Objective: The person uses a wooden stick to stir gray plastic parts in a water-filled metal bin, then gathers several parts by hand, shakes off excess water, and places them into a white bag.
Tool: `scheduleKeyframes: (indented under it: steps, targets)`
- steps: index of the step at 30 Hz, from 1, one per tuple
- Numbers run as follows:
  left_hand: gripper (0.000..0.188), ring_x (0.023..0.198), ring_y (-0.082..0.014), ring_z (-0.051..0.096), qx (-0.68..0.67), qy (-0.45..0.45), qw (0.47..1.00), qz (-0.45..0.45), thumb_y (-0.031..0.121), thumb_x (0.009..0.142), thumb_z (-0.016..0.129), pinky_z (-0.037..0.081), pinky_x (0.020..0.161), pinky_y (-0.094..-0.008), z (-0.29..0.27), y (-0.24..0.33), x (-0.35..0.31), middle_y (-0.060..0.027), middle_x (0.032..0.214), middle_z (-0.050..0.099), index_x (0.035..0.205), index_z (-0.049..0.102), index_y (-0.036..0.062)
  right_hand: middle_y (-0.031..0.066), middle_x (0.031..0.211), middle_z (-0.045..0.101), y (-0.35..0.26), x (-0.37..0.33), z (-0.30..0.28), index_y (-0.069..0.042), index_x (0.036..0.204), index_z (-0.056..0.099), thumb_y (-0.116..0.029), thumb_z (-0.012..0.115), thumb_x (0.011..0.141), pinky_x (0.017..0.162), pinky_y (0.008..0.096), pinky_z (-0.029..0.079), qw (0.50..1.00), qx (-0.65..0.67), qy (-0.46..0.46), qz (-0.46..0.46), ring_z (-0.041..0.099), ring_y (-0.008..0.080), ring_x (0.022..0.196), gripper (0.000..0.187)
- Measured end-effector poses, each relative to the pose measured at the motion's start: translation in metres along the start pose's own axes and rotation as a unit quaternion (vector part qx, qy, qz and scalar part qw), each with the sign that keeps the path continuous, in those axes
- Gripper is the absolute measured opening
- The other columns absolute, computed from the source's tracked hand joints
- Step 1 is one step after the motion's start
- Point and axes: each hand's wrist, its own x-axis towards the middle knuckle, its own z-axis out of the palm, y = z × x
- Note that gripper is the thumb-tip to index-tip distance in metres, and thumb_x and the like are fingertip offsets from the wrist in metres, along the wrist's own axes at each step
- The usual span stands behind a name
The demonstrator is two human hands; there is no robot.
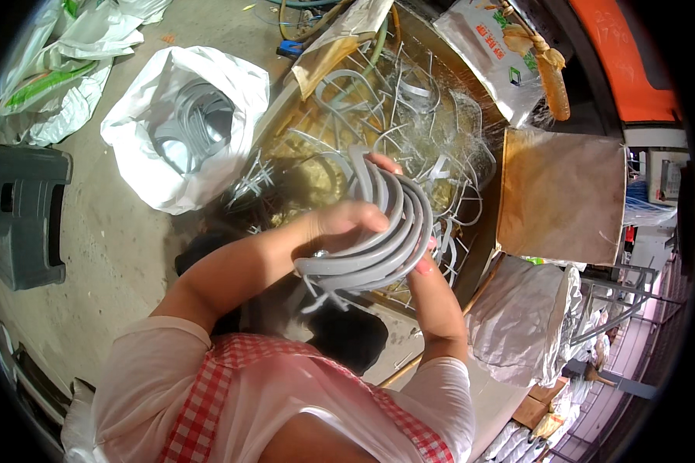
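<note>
Both my hands hold a bundle of nested grey curved plastic strips (398,243) over the near side of the trough. My left hand (347,221) is closed on the bundle's left side, its thumb lying over the strips. On the right, my right hand (426,258) grips the outer edge, mostly hidden behind the strips. Fingertips also show at the bundle's far end. Thin branching offcuts hang from its lower left end. Beyond lies a trough (483,258) of water holding several grey curved strips and thin branching plastic pieces (417,89).
An open white sack (135,158) with similar grey strips stands left of the trough. A dark plastic stool (27,216) is at far left. Brown board (561,197) stands at the trough's right edge, near a large pale sack (517,316). An orange machine panel (622,62) is at upper right.
</note>
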Motion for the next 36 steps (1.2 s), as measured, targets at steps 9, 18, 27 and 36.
scheduleKeyframes:
  steps: [9,18,27,36]
  targets:
    - [0.062,0.091,-0.0339,0.06,0.014,-0.057,0.996,-0.066,0.033,0.075,0.06,0.049,0.079,-0.0402,0.027,0.005,-0.014,-0.0263,0.109,0.055,0.121,0.044,-0.0042,0.013,0.1,0.058,-0.043,0.015,-0.007,-0.009,0.119,0.052,-0.01,0.059,0.068,0.082,0.0395,0.041,0.854,-0.483,-0.025,-0.193,0.052,0.0333,0.09,0.051]
    - [0.089,0.089,-0.0369,0.06,0.069,-0.113,0.978,-0.16,0.054,0.073,0.054,0.048,0.082,-0.0397,0.026,-0.003,-0.015,-0.0356,0.107,0.051,0.131,0.03,-0.0093,0.0141,0.11,0.055,-0.044,0.012,0.004,-0.009,0.112,0.057,-0.005,0.051,0.077,0.086,0.0326,0.043,0.931,-0.351,-0.043,-0.094,0.054,0.0256,0.101,0.036]
    - [0.065,0.107,-0.0256,0.05,0.443,0.365,0.811,0.116,0.054,0.085,0.046,0.039,0.093,-0.0364,0.009,0.056,-0.015,-0.0167,0.111,0.054,0.123,0.044,0.0014,0.0094,0.098,0.06,-0.01,-0.007,-0.053,0.0,0.108,0.055,-0.025,0.057,0.084,0.079,0.0291,0.05,0.987,-0.119,0.104,-0.003,0.057,0.019,0.089,0.035]
    - [0.136,0.13,-0.0427,0.013,0.61,0.295,0.685,0.267,0.056,0.048,0.079,0.015,0.107,-0.0475,-0.035,0.01,0.025,-0.0296,0.14,0.004,0.139,-0.008,0.0034,0.0088,0.096,0.06,0.002,0.008,-0.071,0.001,0.105,0.056,-0.009,0.056,0.079,0.076,0.0303,0.044,0.902,-0.235,0.362,-0.002,0.056,0.0183,0.086,0.028]
